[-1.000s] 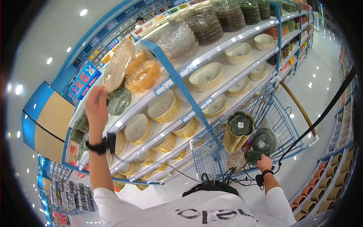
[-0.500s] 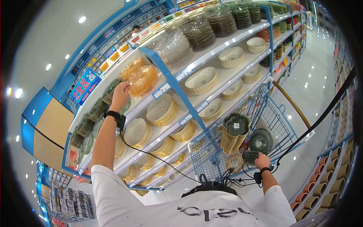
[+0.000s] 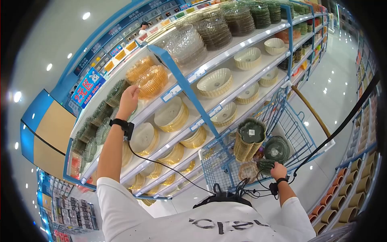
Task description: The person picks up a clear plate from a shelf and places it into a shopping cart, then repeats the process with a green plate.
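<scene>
My left hand (image 3: 130,100) reaches to the upper shelf, its fingers closed at the near rim of a fluted amber bowl (image 3: 154,80); the fingertips are partly hidden. Another amber bowl (image 3: 139,67) sits just behind it. At the shopping cart (image 3: 298,139), my right hand (image 3: 279,171) is closed round the edge of a dark green ribbed dish (image 3: 266,165). Beside that dish, in the cart, are a tall stack of green scalloped bowls (image 3: 252,131) with straw-coloured sides, a round dark green plate (image 3: 277,150) and a clear scalloped dish (image 3: 248,171).
Stacks of green bowls (image 3: 98,115) stand left of the amber ones. White and gold bowls (image 3: 171,115) fill lower shelves, with clear plates (image 3: 185,46) to the right. A blue shelf post (image 3: 189,94) slants between bays. Flowerpots (image 3: 350,201) line the right-hand rack.
The view has shifted slightly. The front amber bowl appears tilted a little differently at my left hand, showing more of its hollow. My right hand stays on the green dish.
</scene>
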Demonstrator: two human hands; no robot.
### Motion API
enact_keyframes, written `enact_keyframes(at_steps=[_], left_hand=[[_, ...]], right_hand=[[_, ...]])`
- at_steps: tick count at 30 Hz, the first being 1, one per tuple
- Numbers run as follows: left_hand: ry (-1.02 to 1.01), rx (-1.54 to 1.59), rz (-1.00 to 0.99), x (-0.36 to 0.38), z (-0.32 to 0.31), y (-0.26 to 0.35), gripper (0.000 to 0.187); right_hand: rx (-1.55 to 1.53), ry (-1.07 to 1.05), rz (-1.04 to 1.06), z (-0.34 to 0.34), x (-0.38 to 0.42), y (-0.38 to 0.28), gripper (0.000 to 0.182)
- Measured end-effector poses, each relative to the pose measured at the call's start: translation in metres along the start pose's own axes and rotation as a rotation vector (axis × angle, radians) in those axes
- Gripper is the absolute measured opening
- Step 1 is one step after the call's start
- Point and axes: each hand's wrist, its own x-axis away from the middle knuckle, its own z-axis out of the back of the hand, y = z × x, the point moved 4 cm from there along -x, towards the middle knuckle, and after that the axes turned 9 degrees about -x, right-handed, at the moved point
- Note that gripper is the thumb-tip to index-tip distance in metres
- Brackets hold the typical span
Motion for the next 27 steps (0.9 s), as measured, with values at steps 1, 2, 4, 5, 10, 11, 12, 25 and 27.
enact_keyframes(at_steps=[1, 2, 4, 5, 10, 11, 12, 25, 27], left_hand=[[-0.009, 0.004, 0.004, 0.002, -0.001, 0.000, 0.020], [0.055, 0.018, -0.018, 0.005, 0.002, 0.002, 0.020], [0.228, -0.114, -0.129, 0.006, 0.009, 0.025, 0.021], [0.362, -0.194, -0.197, 0.010, 0.011, 0.036, 0.022], [0.255, 0.060, -0.282, 0.073, -0.031, 0.132, 0.022], [0.107, 0.156, -0.315, 0.090, -0.057, 0.148, 0.022], [-0.039, 0.245, -0.345, 0.106, -0.083, 0.165, 0.022], [-1.230, 0.354, -0.710, 0.463, -0.517, 0.336, 0.042], [-1.165, 0.063, -0.887, 0.499, -0.550, 0.339, 0.041]], right_hand=[[0.006, -0.008, -0.005, -0.001, 0.001, 0.001, 0.019], [0.002, -0.007, 0.008, -0.003, -0.003, 0.001, 0.019], [-0.020, -0.022, -0.001, -0.007, -0.005, 0.006, 0.022], [-0.055, 0.015, 0.045, -0.010, -0.004, 0.010, 0.022], [0.004, 0.068, 0.010, -0.008, -0.003, 0.005, 0.014], [0.014, 0.037, -0.020, -0.008, -0.004, 0.004, 0.014], [0.020, 0.013, -0.034, -0.006, -0.004, 0.002, 0.014], [0.046, -0.015, -0.052, -0.010, -0.009, -0.001, 0.009], [0.043, 0.025, -0.024, -0.011, -0.008, 0.000, 0.009]])
